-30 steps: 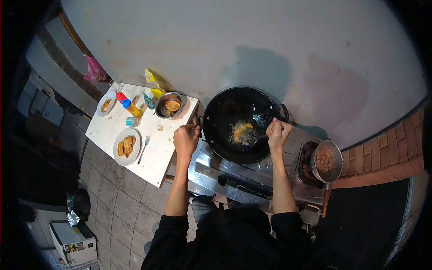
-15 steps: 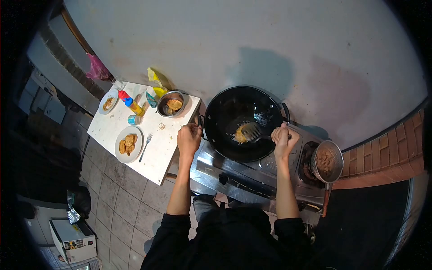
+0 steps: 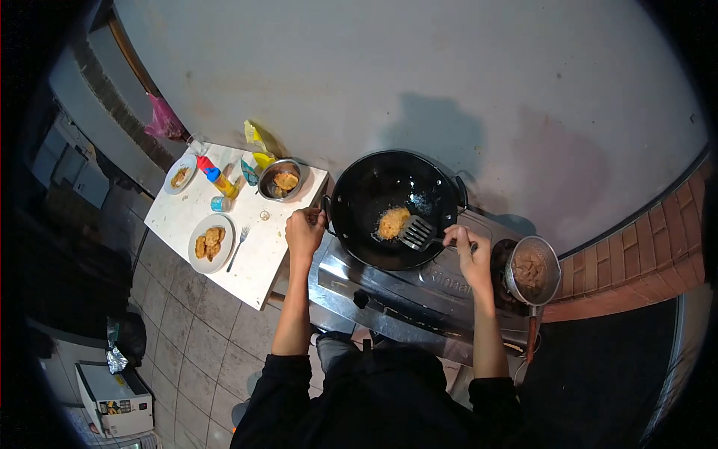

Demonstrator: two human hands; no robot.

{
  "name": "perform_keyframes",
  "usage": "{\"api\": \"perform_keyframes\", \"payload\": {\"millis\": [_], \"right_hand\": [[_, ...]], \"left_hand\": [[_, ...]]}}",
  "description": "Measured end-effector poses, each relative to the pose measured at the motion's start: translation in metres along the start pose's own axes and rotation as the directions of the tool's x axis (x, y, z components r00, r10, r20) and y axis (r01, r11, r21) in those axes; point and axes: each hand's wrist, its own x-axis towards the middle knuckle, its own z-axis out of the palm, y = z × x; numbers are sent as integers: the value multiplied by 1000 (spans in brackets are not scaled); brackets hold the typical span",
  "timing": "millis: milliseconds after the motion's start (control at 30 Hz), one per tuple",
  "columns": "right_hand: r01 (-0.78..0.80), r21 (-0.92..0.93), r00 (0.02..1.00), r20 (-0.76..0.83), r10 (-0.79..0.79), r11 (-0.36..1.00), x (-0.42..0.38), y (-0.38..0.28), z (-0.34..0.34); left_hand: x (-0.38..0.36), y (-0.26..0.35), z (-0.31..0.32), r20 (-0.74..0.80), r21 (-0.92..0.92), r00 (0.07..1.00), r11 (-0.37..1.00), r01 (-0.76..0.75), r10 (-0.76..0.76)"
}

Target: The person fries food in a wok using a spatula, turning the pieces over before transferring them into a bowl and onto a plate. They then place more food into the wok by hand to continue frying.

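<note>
**Over the stove: both hands at the wok**

At the stove (image 3: pixel 419 288), the person stands with both forearms reaching away from the body, sleeves dark to the elbow. The left hand (image 3: pixel 304 232) is curled shut around the wok's near-left handle, knuckles up, wrist straight. The right hand (image 3: pixel 467 251) is closed on the handle of a slotted spatula (image 3: pixel 416 233), arm bent slightly inward, so that the blade rests low inside the black wok (image 3: pixel 393 206), just right of a golden fritter (image 3: pixel 393 222) lying in the oil near the middle. Right of the wok sits a small saucepan (image 3: pixel 532 271) with brown contents. Left of the stove, a white worktop (image 3: pixel 254 262) carries a plate of fried pieces (image 3: pixel 210 242), a fork (image 3: pixel 240 243), a steel bowl (image 3: pixel 282 180) and a yellow bottle (image 3: pixel 219 179).
</note>
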Motion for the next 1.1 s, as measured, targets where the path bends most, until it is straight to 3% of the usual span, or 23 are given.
{"api": "perform_keyframes", "payload": {"millis": [67, 133, 167, 333, 400, 433, 467, 533, 667, 800, 867, 1100], "right_hand": [[-28, -30, 997, 74, 30, 999, -6, -3, -10], [26, -171, 989, 145, -1, 985, -14, -2, -18], [-30, -209, 980, 187, 70, 978, -19, 1, -24], [52, -411, 986, 169, 20, 910, -41, -5, -28], [-393, -383, 854, 184, 486, 836, -47, -12, -32], [-270, -481, 905, 170, 390, 834, -50, -17, -32], [-273, -481, 905, 164, 392, 833, -54, -12, -33], [111, -584, 983, 184, -2, 804, -64, 2, -33], [26, -581, 991, 123, 57, 813, -84, 15, -39], [46, -580, 994, 103, 18, 813, -108, 37, -40], [117, -662, 993, 101, -66, 740, -113, 43, -39], [39, -733, 999, 51, -2, 679, -118, 67, -42]], "left_hand": [[0, 3, -1, 4, 5, 1000, 1000, 0, 0], [-2, 8, -4, -1, 26, 1000, 1000, -7, 7], [-1, 7, -3, 8, 13, 1000, 1000, 9, -9], [-2, 7, -3, -10, 19, 1000, 1000, 10, -10], [-2, 9, -4, -7, 32, 1000, 999, 19, -18], [-1, 8, -4, -2, 25, 1000, 1000, 12, -12], [-1, 7, -3, 2, 23, 1000, 1000, 8, -8], [0, 6, -2, -7, 54, 1000, 998, -11, 12], [-1, 4, 0, -6, 45, 1000, 999, -9, 9], [0, 3, 0, 1, 36, 1000, 999, -5, 5], [2, -1, 2, 1, 34, 1000, 999, -26, 26], [5, -2, 2, 52, 34, 999, 999, 0, -1]]}}
